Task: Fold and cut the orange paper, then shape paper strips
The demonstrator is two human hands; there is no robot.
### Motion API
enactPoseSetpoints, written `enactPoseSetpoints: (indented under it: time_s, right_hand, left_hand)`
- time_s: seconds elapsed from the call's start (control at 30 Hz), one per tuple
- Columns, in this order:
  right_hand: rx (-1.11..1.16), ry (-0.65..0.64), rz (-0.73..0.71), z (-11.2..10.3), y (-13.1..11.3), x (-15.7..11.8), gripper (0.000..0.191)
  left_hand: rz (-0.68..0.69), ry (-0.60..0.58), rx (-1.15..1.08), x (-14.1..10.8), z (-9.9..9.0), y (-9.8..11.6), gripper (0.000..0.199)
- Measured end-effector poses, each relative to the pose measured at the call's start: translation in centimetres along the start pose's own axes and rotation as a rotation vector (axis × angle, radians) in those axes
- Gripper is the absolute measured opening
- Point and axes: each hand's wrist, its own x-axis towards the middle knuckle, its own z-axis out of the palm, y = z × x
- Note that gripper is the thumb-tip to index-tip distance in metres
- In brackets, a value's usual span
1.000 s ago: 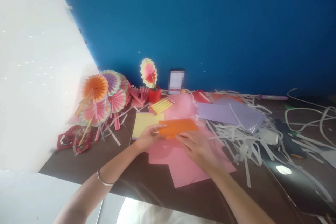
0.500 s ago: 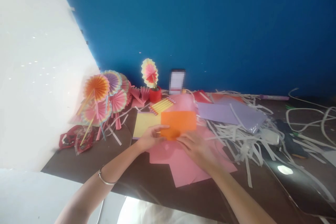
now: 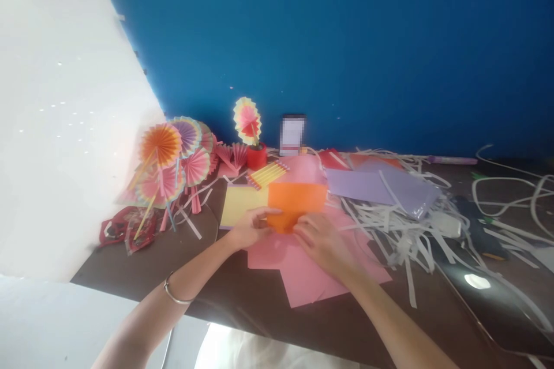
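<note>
The orange sheet (image 3: 297, 199) mid-frame was smooth, matt paper; the fans (image 3: 160, 144) at left were pleated, ridged paper. The bracelet (image 3: 177, 301) at lower left looked like shiny metal, the table (image 3: 246, 300) smooth with a dull sheen.

Hazy glare bleaches the white wall (image 3: 56, 184), while the blue wall (image 3: 346, 40) darkens rightward.

- Orange paper (image 3: 298, 203): lower corners hidden by the fingers of the left hand (image 3: 250, 228) and right hand (image 3: 324, 241).
- Right hand: fingertips blurred — pinching or pressing, impossible to tell.
- Yellow paper (image 3: 240, 207), beside the left hand: partly covered.
- Phone (image 3: 292, 135), beyond both hands: screen pixelated — unreadable.
- Both forearms (image 3: 381, 311): cut off below.
</note>
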Motion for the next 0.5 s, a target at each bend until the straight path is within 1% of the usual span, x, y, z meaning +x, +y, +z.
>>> enactPoseSetpoints:
  time_s: [0.17, 0.33, 0.4, 0.5]
  right_hand:
    - [0.006, 0.002, 0.003, 0.09, 0.07, -0.10, 0.020]
    - [0.008, -0.064, 0.015, -0.27, -0.07, -0.12, 0.018]
    - [0.008, -0.060, 0.044, -0.39, -0.03, -0.17, 0.017]
    - [0.023, -0.037, 0.099, -0.40, 0.26, -0.32, 0.018]
  left_hand:
    - [0.043, 0.011, -0.018, -0.03, 0.07, 0.02, 0.039]
    - [0.091, 0.019, 0.029, -0.18, 0.00, -0.05, 0.031]
    - [0.094, 0.067, 0.013, -0.22, 0.08, 0.10, 0.030]
    - [0.070, 0.158, -0.072, -0.25, 0.17, 0.56, 0.030]
